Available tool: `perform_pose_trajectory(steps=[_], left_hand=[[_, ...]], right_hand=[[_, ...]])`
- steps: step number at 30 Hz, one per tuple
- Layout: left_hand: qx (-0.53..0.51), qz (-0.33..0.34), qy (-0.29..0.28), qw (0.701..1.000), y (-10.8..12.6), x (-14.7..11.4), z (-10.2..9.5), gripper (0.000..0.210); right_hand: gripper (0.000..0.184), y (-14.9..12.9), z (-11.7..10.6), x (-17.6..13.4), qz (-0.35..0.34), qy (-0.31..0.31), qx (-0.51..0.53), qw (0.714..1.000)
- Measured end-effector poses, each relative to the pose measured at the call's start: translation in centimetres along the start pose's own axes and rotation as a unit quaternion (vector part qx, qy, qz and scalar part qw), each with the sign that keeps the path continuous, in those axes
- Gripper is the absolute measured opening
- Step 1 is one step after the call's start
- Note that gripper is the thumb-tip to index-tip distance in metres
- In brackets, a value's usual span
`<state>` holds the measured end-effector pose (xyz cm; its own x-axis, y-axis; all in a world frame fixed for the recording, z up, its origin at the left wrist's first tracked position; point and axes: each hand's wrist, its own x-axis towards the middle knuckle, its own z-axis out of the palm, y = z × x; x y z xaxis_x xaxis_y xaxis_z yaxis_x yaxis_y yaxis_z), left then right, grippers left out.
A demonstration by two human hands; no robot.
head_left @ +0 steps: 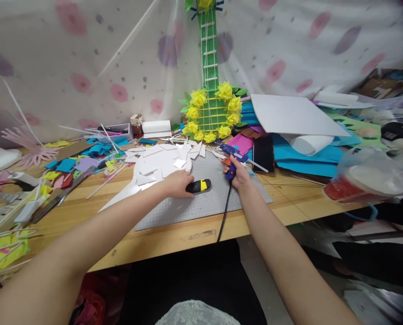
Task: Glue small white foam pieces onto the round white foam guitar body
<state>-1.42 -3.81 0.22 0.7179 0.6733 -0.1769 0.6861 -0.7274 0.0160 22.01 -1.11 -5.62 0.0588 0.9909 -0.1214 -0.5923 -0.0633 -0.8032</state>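
My right hand [240,174] is wrapped round the handle of a blue hot glue gun [231,151] with an orange trigger. A translucent glue stick [258,166] sticks out of its back, and its black cord [224,214] runs down over the table edge. My left hand [180,184] has its fingers closed on one end of a black and yellow utility knife [201,185], low over the grey cutting mat [201,207]. Left of it lies a white rounded board [157,158] with several cut white pieces [147,177] on and around it.
A green paper guitar [210,108] ringed with yellow paper flowers stands against the curtain. Coloured scraps [86,163] and a power strip [11,205] clutter the left. Paper sheets [292,115] and a bagged red cup [346,185] are at right.
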Motion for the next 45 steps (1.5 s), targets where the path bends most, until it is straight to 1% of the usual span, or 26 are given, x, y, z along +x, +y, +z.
perform_pose_trajectory(steps=[3, 5, 7, 8, 9, 12, 14, 15, 16, 18, 20, 22, 24, 27, 29, 31, 33, 34, 35, 37, 39, 40, 41, 43, 45], left_hand=[[0.014, -0.013, -0.024, 1.0, 1.4, 1.5, -0.1, 0.032], [-0.01, -0.03, -0.045, 0.998, 2.1, 2.3, -1.0, 0.034], [-0.045, -0.031, -0.046, 0.997, 2.7, 3.1, -2.3, 0.035], [-0.055, -0.02, -0.034, 0.998, 3.0, 3.6, -3.0, 0.034], [-0.05, -0.008, -0.01, 0.999, 3.1, 4.2, -3.6, 0.034], [0.021, 0.051, 0.066, 0.996, 3.2, 6.1, -4.5, 0.032], [0.068, 0.09, 0.099, 0.989, 3.0, 7.4, -4.2, 0.025], [0.084, 0.11, 0.107, 0.985, 3.0, 8.0, -3.8, 0.02], [0.095, 0.129, 0.109, 0.981, 3.1, 8.6, -3.3, 0.016], [0.106, 0.162, 0.1, 0.976, 3.3, 9.5, -2.1, 0.016], [0.11, 0.176, 0.091, 0.974, 3.5, 10.2, -1.0, 0.018], [0.106, 0.16, 0.096, 0.977, 3.4, 10.7, -0.1, 0.021], [0.087, 0.117, 0.125, 0.981, 3.1, 10.9, 0.6, 0.027], [0.035, 0.019, 0.182, 0.983, 2.3, 10.3, 1.2, 0.039], [0.0, -0.05, 0.211, 0.976, 1.5, 9.3, 1.1, 0.045], [-0.026, -0.116, 0.237, 0.964, 0.0, 7.7, 0.8, 0.05], [-0.048, -0.211, 0.271, 0.938, -2.2, 5.6, 0.3, 0.048], [-0.053, -0.264, 0.275, 0.923, -3.5, 4.4, 0.0, 0.047], [-0.056, -0.321, 0.27, 0.906, -5.1, 3.2, -0.2, 0.046], [-0.081, -0.432, 0.251, 0.862, -8.2, 0.5, -0.4, 0.047], [-0.145, -0.518, 0.227, 0.812, -11.0, -1.9, -0.2, 0.045], [-0.172, -0.548, 0.216, 0.79, -12.2, -3.0, 0.1, 0.043], [-0.185, -0.585, 0.221, 0.758, -13.1, -3.8, 0.4, 0.041], [-0.223, -0.607, 0.218, 0.731, -14.5, -5.0, 1.2, 0.038], [-0.292, -0.6, 0.233, 0.707, -15.2, -5.5, 2.1, 0.03]], right_hand=[[0.027, -0.6, -0.3, 0.0, -0.019, 0.015, 0.027, 0.999], [0.026, -1.2, -0.7, 0.0, -0.035, 0.026, 0.044, 0.998], [0.025, -1.9, -1.2, 0.2, -0.054, 0.034, 0.065, 0.996], [0.024, -2.3, -1.5, 0.2, -0.065, 0.042, 0.075, 0.994], [0.024, -2.6, -1.9, 0.3, -0.077, 0.052, 0.083, 0.992], [0.022, -3.3, -3.3, 0.6, -0.107, 0.085, 0.095, 0.986], [0.022, -3.6, -4.1, 0.8, -0.121, 0.096, 0.096, 0.983], [0.022, -3.6, -4.4, 0.9, -0.125, 0.097, 0.093, 0.983], [0.022, -3.6, -4.6, 1.0, -0.128, 0.096, 0.089, 0.983], [0.023, -3.6, -4.8, 1.2, -0.13, 0.092, 0.08, 0.984], [0.024, -3.4, -4.5, 1.2, -0.126, 0.084, 0.078, 0.985], [0.025, -3.3, -3.9, 1.1, -0.116, 0.08, 0.083, 0.987], [0.026, -3.1, -3.2, 1.0, -0.101, 0.086, 0.088, 0.987], [0.027, -2.7, -2.2, 0.7, -0.08, 0.097, 0.07, 0.99], [0.028, -2.5, -1.8, 0.6, -0.073, 0.093, 0.049, 0.992], [0.028, -2.3, -1.6, 0.6, -0.063, 0.092, 0.036, 0.993], [0.027, -2.1, -1.5, 0.6, -0.051, 0.101, 0.029, 0.993], [0.026, -2.1, -1.4, 0.7, -0.045, 0.105, 0.028, 0.993], [0.025, -2.0, -1.4, 0.7, -0.04, 0.108, 0.026, 0.993], [0.025, -2.0, -1.2, 0.7, -0.032, 0.112, 0.022, 0.993], [0.025, -1.8, -1.1, 0.7, -0.025, 0.115, 0.016, 0.993], [0.024, -1.8, -1.1, 0.7, -0.023, 0.114, 0.013, 0.993], [0.024, -1.7, -1.1, 0.8, -0.023, 0.112, 0.01, 0.993], [0.023, -1.5, -1.1, 0.8, -0.024, 0.101, 0.005, 0.995], [0.023, -1.2, -1.3, 0.9, -0.025, 0.09, -0.004, 0.996]])
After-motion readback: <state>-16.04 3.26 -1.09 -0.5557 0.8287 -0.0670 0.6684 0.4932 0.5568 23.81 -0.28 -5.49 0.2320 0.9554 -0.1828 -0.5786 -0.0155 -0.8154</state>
